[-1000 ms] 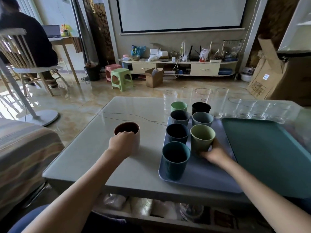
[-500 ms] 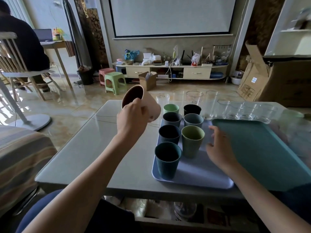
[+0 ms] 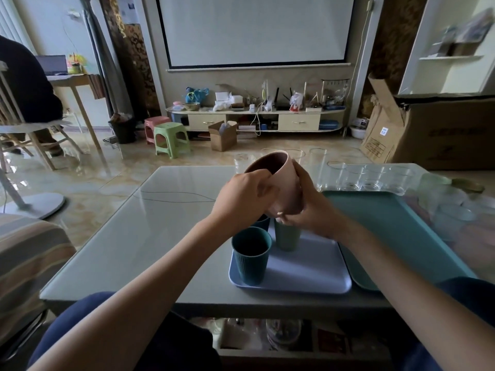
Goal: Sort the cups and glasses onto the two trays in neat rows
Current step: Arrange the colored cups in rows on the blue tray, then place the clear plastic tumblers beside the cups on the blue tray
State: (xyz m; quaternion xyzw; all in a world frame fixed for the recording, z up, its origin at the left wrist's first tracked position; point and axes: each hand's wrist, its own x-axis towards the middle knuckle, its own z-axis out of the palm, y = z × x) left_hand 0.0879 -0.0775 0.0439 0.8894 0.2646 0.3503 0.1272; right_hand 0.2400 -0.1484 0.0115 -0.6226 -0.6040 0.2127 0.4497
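Head view: a pink cup (image 3: 284, 183) is held in the air between both hands, tilted with its mouth toward the upper left. The left hand (image 3: 242, 195) is curled round the cup's near-left side, fingers on the wall just under the rim. The right hand (image 3: 310, 202) is wrapped round the right side and base, thumb up by the rim. Both hands are grasping the cup; neither is released.

Surface: a glass-topped coffee table (image 3: 150, 231), pale grey, with a thin dark line across it. A lavender tray (image 3: 308, 274) lies near the front edge, a teal tray (image 3: 396, 226) just beside it on the right, edges touching or nearly so. On the lavender tray a dark teal ribbed cup (image 3: 251, 255) stands upright at the front left, a sage green cup (image 3: 286, 236) just behind and right of it, and a dark blue cup (image 3: 261, 222) is partly hidden under the left hand. Further cups behind are hidden by the hands. Clear glasses (image 3: 356, 178) are lined up along the table's far edge, beyond the teal tray; more glassware at the far right is blurred.

Room: projector screen (image 3: 257, 28) on the far wall, low TV cabinet (image 3: 257, 121) with clutter, green stool (image 3: 171, 139), cardboard boxes (image 3: 439, 129) at right, a seated person (image 3: 24, 84) at far left.

Cup relative to grip: the pink cup is enclosed by both hands, directly above the lavender tray's rear cups, touching none of them.
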